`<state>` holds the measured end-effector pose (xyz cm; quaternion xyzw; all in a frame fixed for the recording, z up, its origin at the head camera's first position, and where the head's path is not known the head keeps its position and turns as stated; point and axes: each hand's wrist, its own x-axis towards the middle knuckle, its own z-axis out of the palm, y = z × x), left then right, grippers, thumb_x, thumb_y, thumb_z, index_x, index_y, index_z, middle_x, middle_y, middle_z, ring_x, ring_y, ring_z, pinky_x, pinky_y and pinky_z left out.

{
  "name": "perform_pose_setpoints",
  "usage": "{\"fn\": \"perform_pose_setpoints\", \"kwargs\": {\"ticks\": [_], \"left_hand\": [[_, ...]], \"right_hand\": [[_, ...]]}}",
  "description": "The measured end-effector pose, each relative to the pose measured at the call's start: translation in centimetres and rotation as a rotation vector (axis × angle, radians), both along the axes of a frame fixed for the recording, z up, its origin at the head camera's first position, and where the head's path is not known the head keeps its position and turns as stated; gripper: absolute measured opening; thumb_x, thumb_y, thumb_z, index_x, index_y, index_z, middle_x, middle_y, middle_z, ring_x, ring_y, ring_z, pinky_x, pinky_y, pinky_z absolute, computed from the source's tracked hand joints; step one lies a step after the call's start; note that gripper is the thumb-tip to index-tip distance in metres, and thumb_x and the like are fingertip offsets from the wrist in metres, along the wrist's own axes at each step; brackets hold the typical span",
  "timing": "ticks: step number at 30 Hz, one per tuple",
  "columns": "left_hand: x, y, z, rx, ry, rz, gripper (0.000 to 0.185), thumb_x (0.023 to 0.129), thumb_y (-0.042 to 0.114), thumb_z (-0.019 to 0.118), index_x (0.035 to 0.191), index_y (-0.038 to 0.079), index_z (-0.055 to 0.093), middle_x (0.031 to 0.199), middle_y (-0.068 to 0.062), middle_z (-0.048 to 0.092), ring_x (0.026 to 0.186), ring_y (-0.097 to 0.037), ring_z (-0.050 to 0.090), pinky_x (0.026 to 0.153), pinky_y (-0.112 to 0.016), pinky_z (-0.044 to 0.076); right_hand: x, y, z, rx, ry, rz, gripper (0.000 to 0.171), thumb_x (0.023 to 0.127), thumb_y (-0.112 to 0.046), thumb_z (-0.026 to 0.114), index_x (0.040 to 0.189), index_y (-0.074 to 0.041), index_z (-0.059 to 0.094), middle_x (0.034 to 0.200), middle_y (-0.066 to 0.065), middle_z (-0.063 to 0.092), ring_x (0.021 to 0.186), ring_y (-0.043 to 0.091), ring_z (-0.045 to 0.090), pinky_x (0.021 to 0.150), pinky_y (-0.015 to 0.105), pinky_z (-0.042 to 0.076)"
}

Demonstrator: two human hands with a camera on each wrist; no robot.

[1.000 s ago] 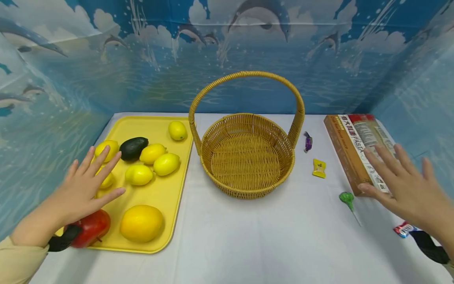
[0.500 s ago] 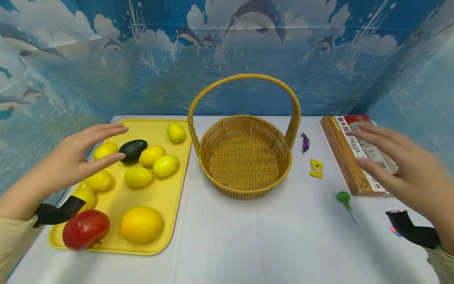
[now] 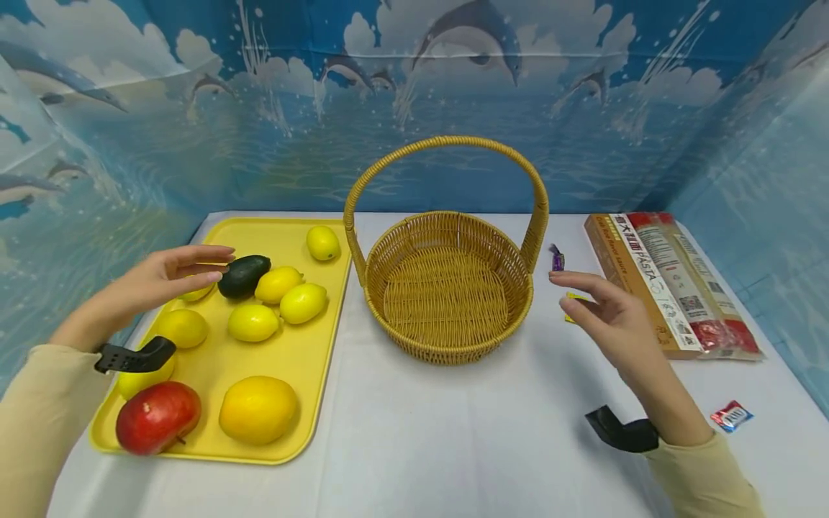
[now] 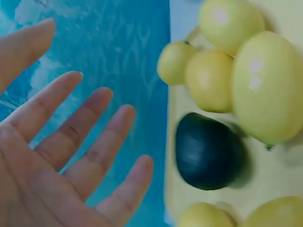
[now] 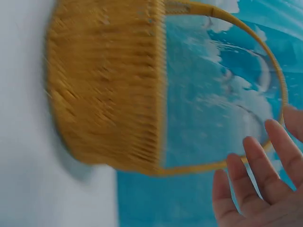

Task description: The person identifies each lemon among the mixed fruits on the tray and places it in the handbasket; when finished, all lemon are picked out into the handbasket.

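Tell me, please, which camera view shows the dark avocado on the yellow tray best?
The left wrist view: the avocado fills much of the frame, unobstructed, beside the open left hand. The head view shows it small among lemons, just beyond the fingertips. The right wrist view misses it, showing only the basket.

Seven lemons (image 3: 253, 321), one avocado (image 3: 243, 275), one apple (image 3: 157, 417), one basket (image 3: 447, 345), three candies (image 3: 730, 415), one pasta box (image 3: 667, 284)
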<state>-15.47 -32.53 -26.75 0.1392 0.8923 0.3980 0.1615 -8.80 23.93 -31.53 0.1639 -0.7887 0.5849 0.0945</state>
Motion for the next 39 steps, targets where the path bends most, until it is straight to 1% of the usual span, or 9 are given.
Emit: {"fn": "perform_pose_setpoints", "kwargs": {"ticks": [3,7,11,14,20,24,28,35,39], "left_hand": [[-0.6,-0.7,-1.5,0.008,-0.050,-0.012,0.051,0.099,0.028,0.048,0.145,0.011,0.034,0.143,-0.013,0.037,0.125,-0.019,0.039,0.093,-0.032,0.042],[-0.9,-1.3,-3.4,0.024,-0.096,-0.009,0.054,0.099,0.031,0.048,0.145,0.007,0.033,0.144,-0.015,0.033,0.129,-0.033,0.031,0.099,-0.057,0.030],[-1.0,-1.4,-4.7,0.025,-0.123,-0.021,0.055,0.099,0.030,0.048,0.144,0.003,0.032,0.143,-0.020,0.034,0.128,-0.042,0.028,0.097,-0.063,0.026],[-1.0,-1.5,-5.4,-0.008,-0.140,-0.052,0.053,0.100,0.029,0.048,0.143,0.002,0.033,0.141,-0.022,0.036,0.127,-0.042,0.031,0.097,-0.058,0.032],[-0.6,-1.7,-6.4,-0.052,-0.213,-0.145,0.054,0.098,0.025,0.051,0.144,0.002,0.032,0.142,-0.026,0.030,0.124,-0.044,0.033,0.093,-0.050,0.038],[-0.3,-1.4,-7.4,-0.054,-0.226,-0.183,0.058,0.095,0.023,0.057,0.144,0.003,0.033,0.142,-0.026,0.031,0.122,-0.040,0.035,0.090,-0.037,0.042],[-0.3,-1.3,-8.3,-0.008,-0.210,-0.207,0.056,0.094,0.019,0.059,0.143,0.004,0.036,0.142,-0.024,0.032,0.121,-0.035,0.036,0.088,-0.023,0.042],[-0.7,-1.3,-8.3,0.005,-0.177,-0.233,0.056,0.094,0.016,0.059,0.143,0.002,0.035,0.142,-0.024,0.033,0.120,-0.015,0.039,0.089,-0.019,0.039],[-0.9,-1.0,-8.2,0.006,-0.175,-0.235,0.056,0.094,0.015,0.059,0.143,0.002,0.035,0.142,-0.023,0.033,0.124,-0.025,0.036,0.089,-0.019,0.038]], "right_hand": [[-0.6,-0.6,-1.6,-0.092,-0.077,0.009,0.027,0.095,-0.003,0.054,0.121,0.001,0.059,0.120,0.004,0.058,0.116,0.015,0.045,0.088,0.018,0.042],[-1.4,-1.6,-3.5,-0.147,-0.131,-0.004,0.023,0.096,-0.007,0.054,0.116,0.002,0.061,0.113,0.004,0.060,0.110,0.015,0.050,0.083,0.021,0.046],[-1.8,-2.4,-4.8,-0.185,-0.140,-0.017,0.020,0.095,-0.008,0.056,0.111,0.001,0.063,0.110,0.004,0.061,0.110,0.015,0.050,0.084,0.022,0.045],[-2.0,-2.8,-5.5,-0.202,-0.097,-0.027,0.018,0.094,-0.006,0.057,0.108,0.002,0.064,0.108,0.005,0.061,0.108,0.015,0.051,0.085,0.021,0.045],[-2.1,-3.8,-6.5,-0.164,0.077,-0.043,0.013,0.089,0.007,0.058,0.101,0.009,0.064,0.103,0.008,0.062,0.101,0.016,0.054,0.079,0.020,0.045],[-1.9,-4.1,-7.1,-0.190,0.113,-0.056,0.012,0.086,0.013,0.058,0.098,0.012,0.063,0.101,0.006,0.063,0.100,0.015,0.055,0.078,0.020,0.046],[-1.7,-4.4,-7.4,-0.238,0.130,-0.064,0.011,0.086,0.015,0.057,0.095,0.013,0.062,0.100,0.008,0.063,0.099,0.017,0.055,0.079,0.022,0.046],[-1.6,-4.6,-8.0,-0.221,0.193,-0.079,0.011,0.082,0.018,0.060,0.089,0.011,0.064,0.101,0.013,0.061,0.096,0.018,0.053,0.073,0.021,0.043],[-1.6,-4.7,-8.2,-0.202,0.225,-0.101,0.010,0.081,0.016,0.062,0.089,0.010,0.065,0.103,0.019,0.060,0.097,0.018,0.052,0.074,0.022,0.041]]}}
